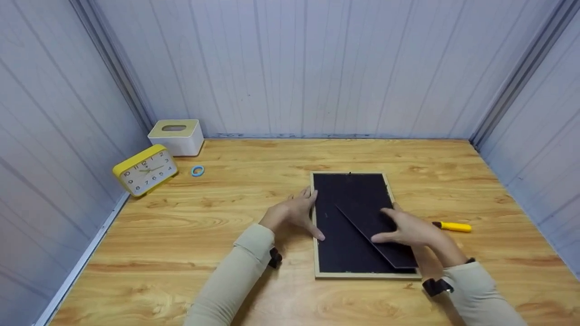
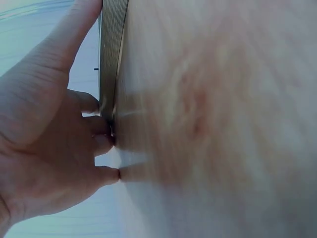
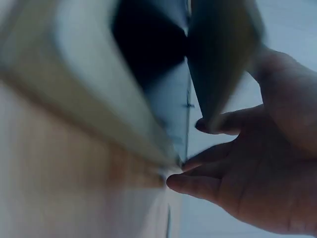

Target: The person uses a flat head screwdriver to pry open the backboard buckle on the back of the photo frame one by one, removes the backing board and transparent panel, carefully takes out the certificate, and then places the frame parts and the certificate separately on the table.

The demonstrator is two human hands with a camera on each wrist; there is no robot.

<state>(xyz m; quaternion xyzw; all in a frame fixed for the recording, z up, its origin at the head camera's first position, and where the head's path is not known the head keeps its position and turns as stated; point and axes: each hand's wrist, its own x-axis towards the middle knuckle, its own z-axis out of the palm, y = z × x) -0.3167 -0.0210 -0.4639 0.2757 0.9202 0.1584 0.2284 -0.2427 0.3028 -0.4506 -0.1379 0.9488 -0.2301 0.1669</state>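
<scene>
A picture frame with a light wooden border and a black back lies face down on the wooden table. A black support flap slants across its back, with one long edge raised. My left hand holds the frame's left side, thumb over the border; in the left wrist view its fingers touch the frame's outer edge. My right hand is at the right side, its thumb and forefinger on the flap. In the right wrist view, other fingers meet the border; blur hides the exact contact.
A yellow-handled tool lies right of the frame, partly hidden by the right hand. At the back left stand a yellow alarm clock and a white tissue box, with a blue ring beside them. Pale walls enclose the table.
</scene>
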